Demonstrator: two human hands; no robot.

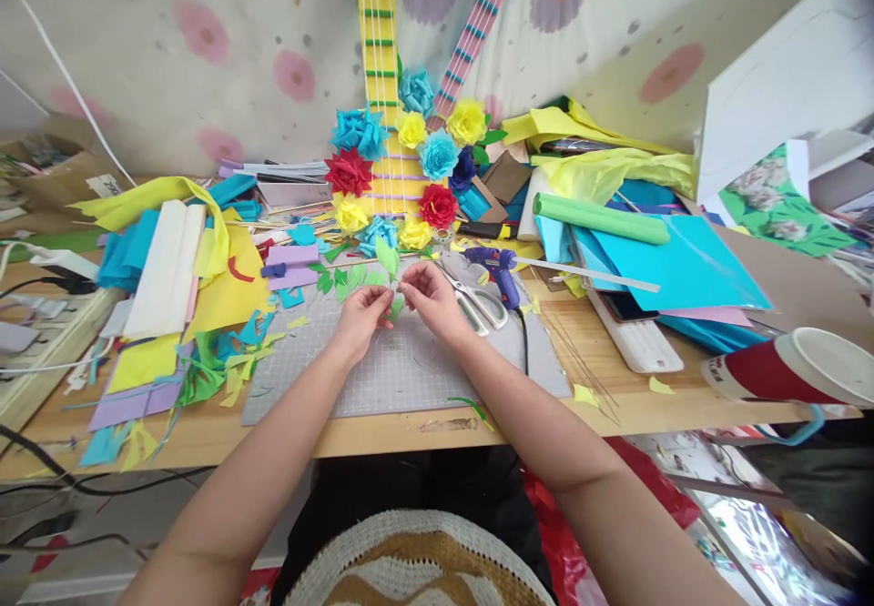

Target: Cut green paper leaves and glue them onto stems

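Observation:
Over the grey cutting mat (410, 388), my left hand (363, 318) and my right hand (431, 298) meet with pinched fingers. Between them is a small sprig of light green paper leaves (387, 258), one leaf upright above the fingertips and more green below. The exact grip is partly hidden by the fingers. More cut green paper leaves (341, 280) lie on the mat just beyond my left hand. Beside my right hand lie scissors (483, 308) and a blue hot glue gun (497, 269) with a glue stick in its back.
A yellow paper guitar (378, 60) trimmed with paper flowers leans against the wall, beside a pink guitar neck (471, 37). Coloured paper scraps (225, 351) crowd the left. Blue sheets (689, 265), a green paper roll (601, 218) and a red-and-white cup (785, 368) stand at right.

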